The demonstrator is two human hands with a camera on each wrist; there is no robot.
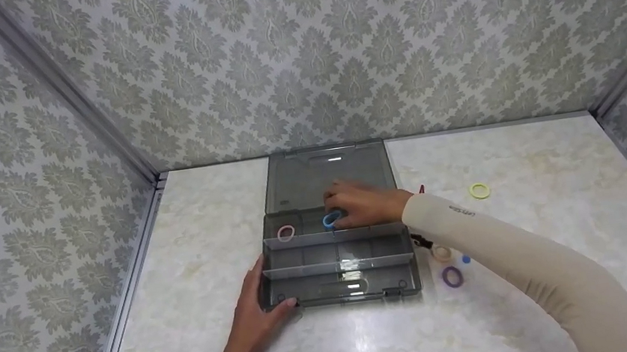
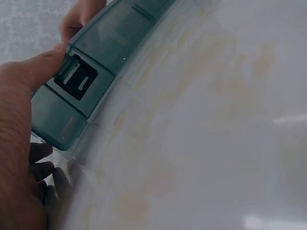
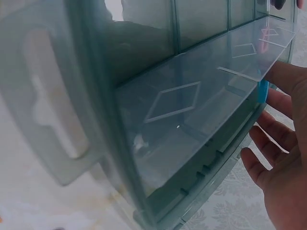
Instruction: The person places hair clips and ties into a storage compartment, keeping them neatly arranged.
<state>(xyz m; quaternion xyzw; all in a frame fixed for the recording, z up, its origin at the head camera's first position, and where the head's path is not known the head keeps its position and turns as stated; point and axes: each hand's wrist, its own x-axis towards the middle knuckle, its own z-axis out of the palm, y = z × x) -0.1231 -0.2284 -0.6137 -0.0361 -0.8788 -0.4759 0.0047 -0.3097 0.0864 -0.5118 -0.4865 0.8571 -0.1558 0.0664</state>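
An organizer box [image 1: 338, 268] of clear grey plastic lies with its lid [image 1: 329, 177] folded back; two clear dividers [image 1: 333, 236] split it into long rows. My left hand [image 1: 252, 305] grips the front left corner, thumb on the front wall by a latch [image 2: 76, 77] and fingers along the side. Over the back row, my right hand [image 1: 362, 203] pinches a blue hair tie [image 1: 332, 219] between thumb and fingers. In the right wrist view this blue hair tie [image 3: 263, 91] shows at the divider's edge. A pink hair tie [image 1: 286, 233] is in the back row's left part.
Right of the box lie a purple hair tie [image 1: 452, 276], a beige hair tie [image 1: 441, 253], a small blue piece [image 1: 466, 259] and a black item [image 1: 421, 241]. A yellow hair tie [image 1: 479, 190] is farther right. A red tip [image 1: 421, 189] shows behind the right wrist. Patterned walls [image 1: 319, 78] enclose the table.
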